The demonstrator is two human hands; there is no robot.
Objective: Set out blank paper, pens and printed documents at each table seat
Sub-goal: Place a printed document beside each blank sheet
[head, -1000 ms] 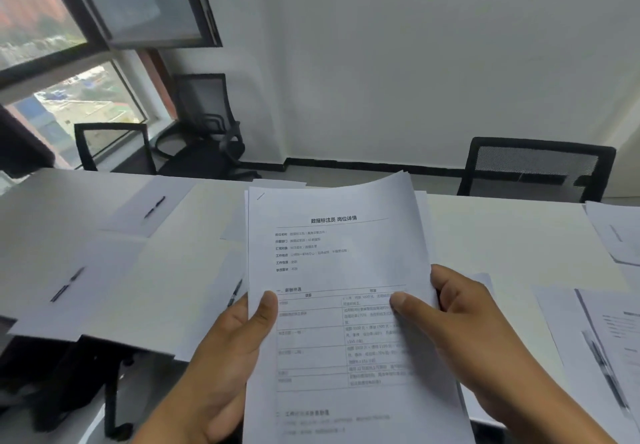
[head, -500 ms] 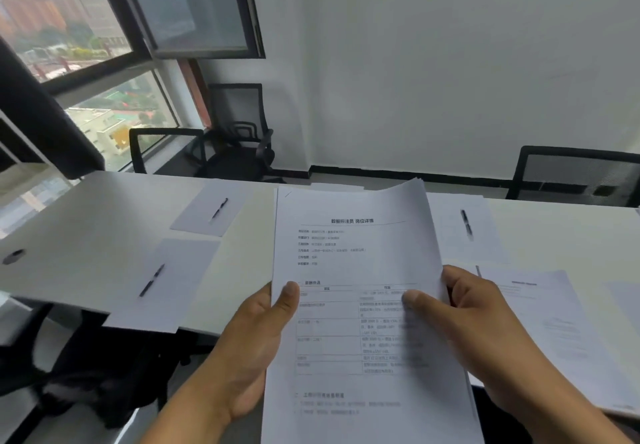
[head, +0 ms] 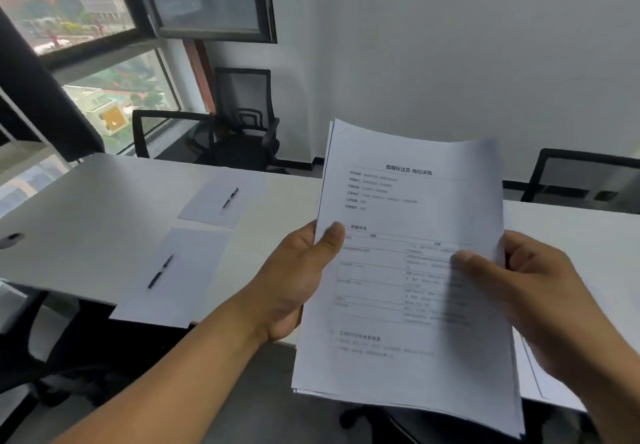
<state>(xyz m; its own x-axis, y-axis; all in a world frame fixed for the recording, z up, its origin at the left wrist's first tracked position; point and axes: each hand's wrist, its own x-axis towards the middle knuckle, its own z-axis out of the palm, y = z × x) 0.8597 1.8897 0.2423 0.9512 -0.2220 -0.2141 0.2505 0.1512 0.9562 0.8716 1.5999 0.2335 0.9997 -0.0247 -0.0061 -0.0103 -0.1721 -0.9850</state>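
Stack: printed documents (head: 408,270), several sheets, held up in the air over the near edge of the table (head: 86,222), printed side toward the camera. Corners fan slightly at top left and bottom.
Left hand: left hand (head: 294,281) pinches the stack's left edge, thumb on the printed face, fingers behind the sheets. Judged to carry the weight.
Right hand: right hand (head: 540,301) grips the right edge, thumb laid flat on the top sheet, fingers curled behind. The thumb's place suits sliding one copy off the top; that is a judgement.
Near seat: blank sheet (head: 176,277) lying on the table with its near end overhanging the edge, a pen (head: 160,271) resting along its middle. No printed page on it.
Far seat: second blank sheet (head: 216,203) with second pen (head: 229,198) on top, just beyond the first. No printed page either.
Pens on paper: probably laid there so each place reads as one set and the sheet stays put.
Right of stack: a printed page (head: 530,371) shows partly on the table under the right forearm.
Chairs: one office chair (head: 242,125) by the window, one chair back (head: 588,177) at the far side.
Stage: paper and pens out at the two left places; printed copies there not yet given.
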